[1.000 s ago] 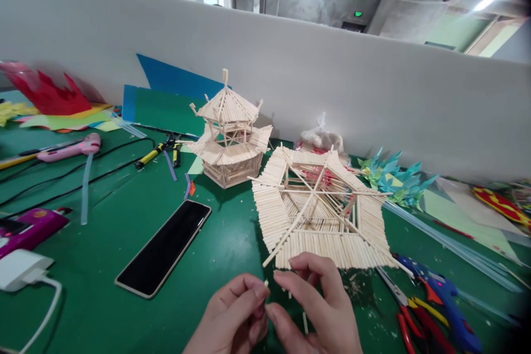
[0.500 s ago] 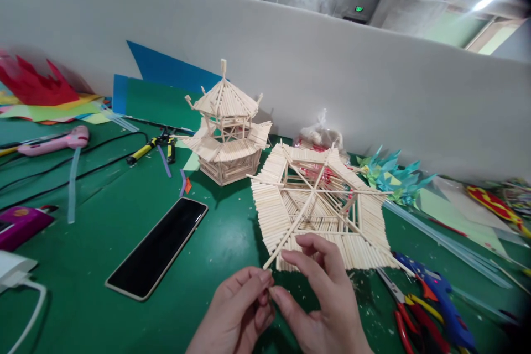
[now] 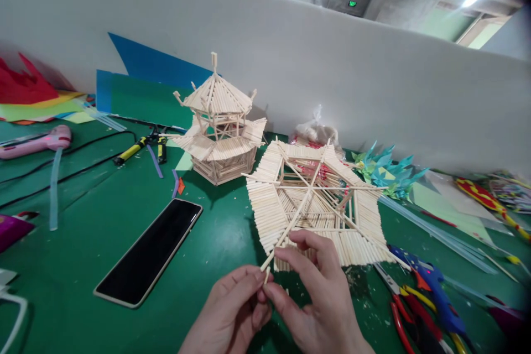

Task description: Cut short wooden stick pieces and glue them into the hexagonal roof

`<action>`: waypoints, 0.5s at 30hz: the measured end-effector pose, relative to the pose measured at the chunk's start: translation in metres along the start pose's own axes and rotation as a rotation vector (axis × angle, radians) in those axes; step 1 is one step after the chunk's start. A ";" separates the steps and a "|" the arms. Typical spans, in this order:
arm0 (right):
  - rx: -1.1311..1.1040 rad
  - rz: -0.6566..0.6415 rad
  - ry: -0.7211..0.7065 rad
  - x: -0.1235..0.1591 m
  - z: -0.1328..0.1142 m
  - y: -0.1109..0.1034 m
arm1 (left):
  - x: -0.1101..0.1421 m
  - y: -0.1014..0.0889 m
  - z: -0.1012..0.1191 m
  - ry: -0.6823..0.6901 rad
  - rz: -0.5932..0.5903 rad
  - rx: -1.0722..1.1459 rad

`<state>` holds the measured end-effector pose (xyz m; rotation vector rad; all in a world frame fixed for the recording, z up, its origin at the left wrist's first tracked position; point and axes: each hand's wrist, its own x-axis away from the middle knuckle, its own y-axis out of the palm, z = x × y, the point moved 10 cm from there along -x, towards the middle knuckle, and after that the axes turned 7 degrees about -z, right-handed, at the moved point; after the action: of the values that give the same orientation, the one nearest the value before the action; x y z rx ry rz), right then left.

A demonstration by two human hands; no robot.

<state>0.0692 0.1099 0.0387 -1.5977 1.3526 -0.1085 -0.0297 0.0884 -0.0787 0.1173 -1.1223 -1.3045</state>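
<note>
A wooden-stick pavilion roof [image 3: 261, 204] lies in front of me, its eaves made of rows of pale sticks around an open frame. From its near edge a long ridge stick [image 3: 286, 232] points toward my hands. My left hand [image 3: 234, 307] is closed, pinching a short wooden stick [image 3: 267, 275] just at the outer end of that ridge. Close on the right, my right hand [image 3: 317, 287] has its thumb tip at the short stick. Its index finger reaches to the ridge stick, with a gap between finger and thumb. Part of the short stick is hidden by my fingers.
A finished-looking stick pagoda [image 3: 215, 144] stands behind to the left. A phone [image 3: 149, 251] lies left of my hands. At right are scissors [image 3: 388, 279], pliers [image 3: 418, 310] and a blue glue gun [image 3: 440, 287]. A pink glue gun [image 3: 37, 144] and wire strippers [image 3: 136, 149] lie far left.
The view has shifted slightly, so things on the table sit a little farther left. More of the short stick now shows between my fingertips, standing up beside the ridge end.
</note>
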 end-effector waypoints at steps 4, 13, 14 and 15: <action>-0.017 0.006 0.025 0.002 0.004 0.001 | 0.000 0.002 0.001 -0.002 -0.012 -0.018; -0.051 0.011 0.044 0.003 0.008 0.002 | -0.003 0.010 0.004 0.003 -0.072 -0.026; -0.055 0.013 0.044 0.003 0.008 0.002 | -0.003 0.010 0.004 0.003 -0.072 -0.029; -0.060 0.016 0.044 0.003 0.008 0.001 | -0.004 0.010 0.004 0.002 -0.073 -0.032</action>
<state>0.0745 0.1129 0.0321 -1.6432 1.4142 -0.0948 -0.0246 0.0969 -0.0724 0.1375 -1.1037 -1.3865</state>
